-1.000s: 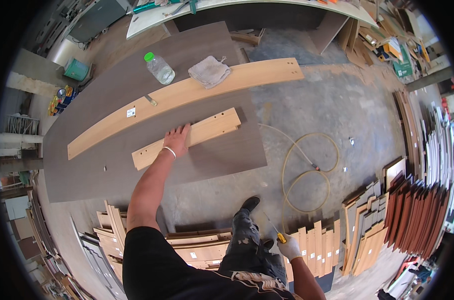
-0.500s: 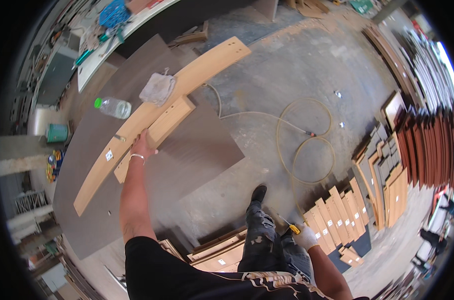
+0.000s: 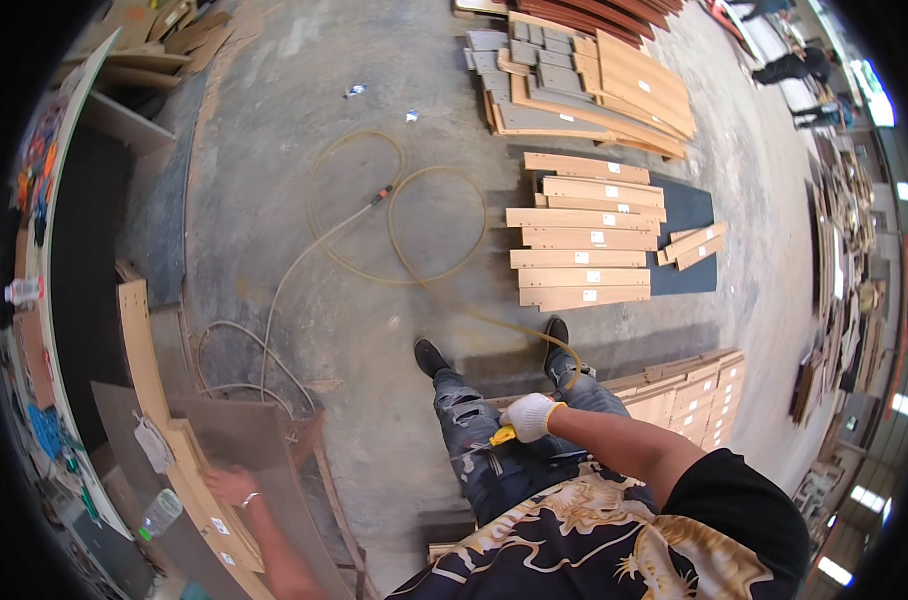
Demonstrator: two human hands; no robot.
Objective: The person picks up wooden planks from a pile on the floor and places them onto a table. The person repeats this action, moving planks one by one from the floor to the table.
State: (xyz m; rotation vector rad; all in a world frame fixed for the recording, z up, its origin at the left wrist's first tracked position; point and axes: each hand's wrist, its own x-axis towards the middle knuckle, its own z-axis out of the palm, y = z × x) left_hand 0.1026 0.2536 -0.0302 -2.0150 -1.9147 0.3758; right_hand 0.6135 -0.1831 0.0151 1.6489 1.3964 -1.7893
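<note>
At the lower left, my bare left hand (image 3: 232,486) is closed on the edge of a short wooden board (image 3: 186,448), its fingertips slightly blurred. That board lies against a long curved wooden board (image 3: 136,335) on a dark brown tabletop (image 3: 279,490). A folded pale cloth (image 3: 154,446) rests on the curved board, and a clear plastic bottle with a green cap (image 3: 162,513) is beside it. My right hand (image 3: 530,415), in a white knitted glove, grips a screwdriver (image 3: 502,436) by its yellow handle above my thighs. The shaft points left.
A yellowish air hose (image 3: 486,215) loops over the concrete floor, reaching my feet. Wooden boards (image 3: 584,238) lie in a row on a dark panel, with grey and wooden stacks (image 3: 614,90) beyond. More stacked boards (image 3: 694,400) stand at my right. A white-edged bench (image 3: 74,130) runs along the left.
My view has swung to the right, so the tabletop now sits at the lower left. The screwdriver in my right hand has come across in front of my legs. My left hand stays at the boards.
</note>
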